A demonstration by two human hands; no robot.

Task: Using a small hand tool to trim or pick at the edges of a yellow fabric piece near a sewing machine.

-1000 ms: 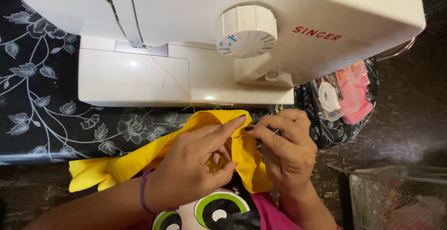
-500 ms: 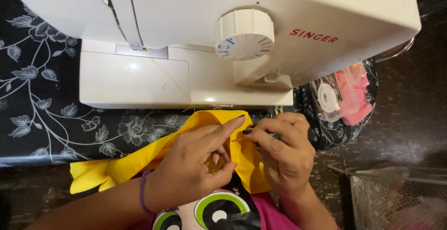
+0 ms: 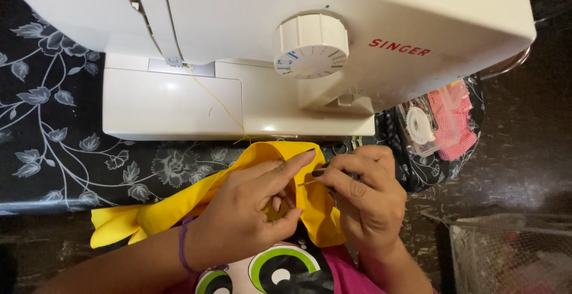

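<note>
Yellow fabric (image 3: 179, 204) trails from the left across the floral black cloth (image 3: 53, 151) on the surface, in front of the white sewing machine (image 3: 238, 50). Your left hand (image 3: 244, 216) rests on the fabric, index finger stretched along its folded edge, thumb and other fingers pinching it. Just right, your right hand (image 3: 369, 198) has its fingers closed on a thin needle (image 3: 308, 182) pointing into the fold. Further right lies a clear plastic bag of pink pieces (image 3: 441, 121)

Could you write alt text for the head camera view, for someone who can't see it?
Two hands, left hand and right hand, pinch a folded yellow fabric in front of a white sewing machine on a black floral tablecloth.
</note>
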